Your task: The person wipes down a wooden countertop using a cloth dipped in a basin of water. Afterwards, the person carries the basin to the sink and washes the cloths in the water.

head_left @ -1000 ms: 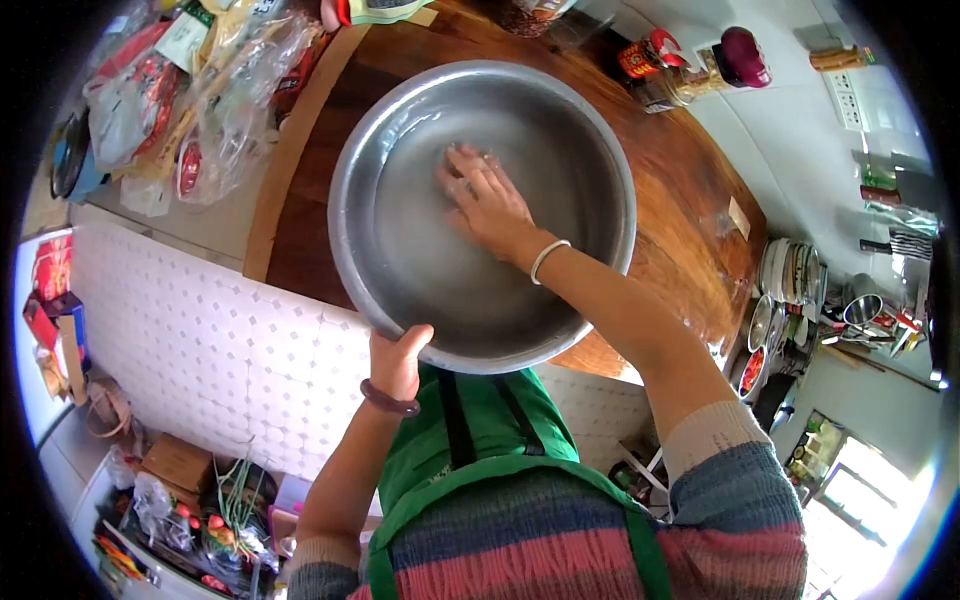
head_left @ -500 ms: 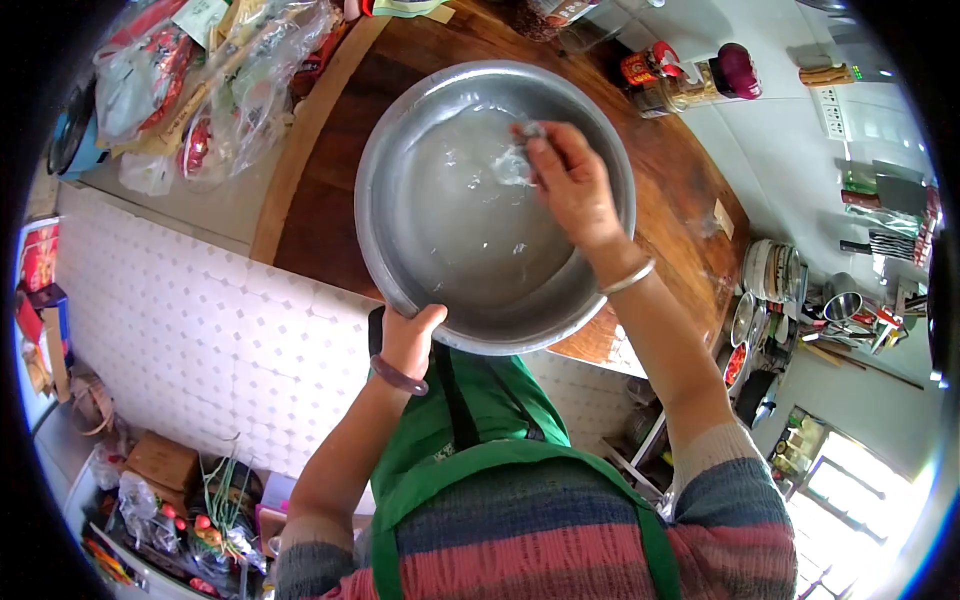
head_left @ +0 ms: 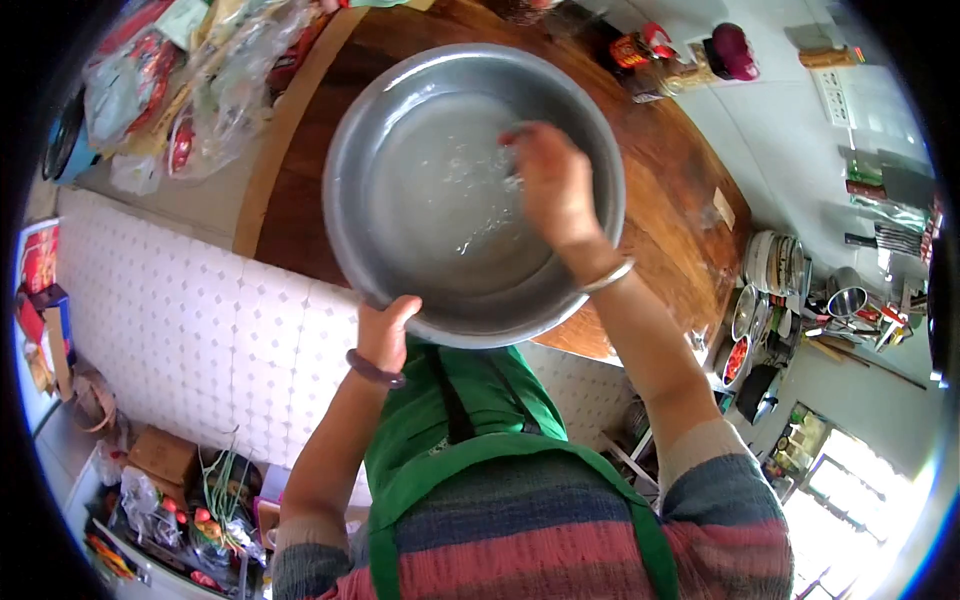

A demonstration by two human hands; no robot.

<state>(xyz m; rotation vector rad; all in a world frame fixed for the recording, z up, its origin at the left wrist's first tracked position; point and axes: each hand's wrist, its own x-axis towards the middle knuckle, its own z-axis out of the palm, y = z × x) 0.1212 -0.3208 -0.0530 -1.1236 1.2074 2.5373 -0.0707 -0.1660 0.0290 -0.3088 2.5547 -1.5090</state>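
A wide grey metal basin (head_left: 345, 215) holds cloudy water (head_left: 430, 200) with ripples on its surface. My left hand (head_left: 383, 335) grips the near left rim, thumb over the edge and the other fingers out of sight beneath. Over the right part of the water is my right hand (head_left: 555, 185), inside the basin, its fingers curled together and smeared by motion. Something small and dark shows at the fingertips, too blurred to name. The basin's near edge is close to the green apron (head_left: 480, 395).
Under the basin lies a brown wooden worktop (head_left: 665, 200). Plastic bags (head_left: 225, 110) crowd the far left. Jars and a red-labelled container (head_left: 630, 50) line the wall. A stack of plates (head_left: 775, 262) stands at the right, below hanging knives and a spatula (head_left: 895, 238).
The basin has shifted a little left and away from me, with my left hand still on its rim. My right hand has moved slightly left, and the water's ripples have changed.
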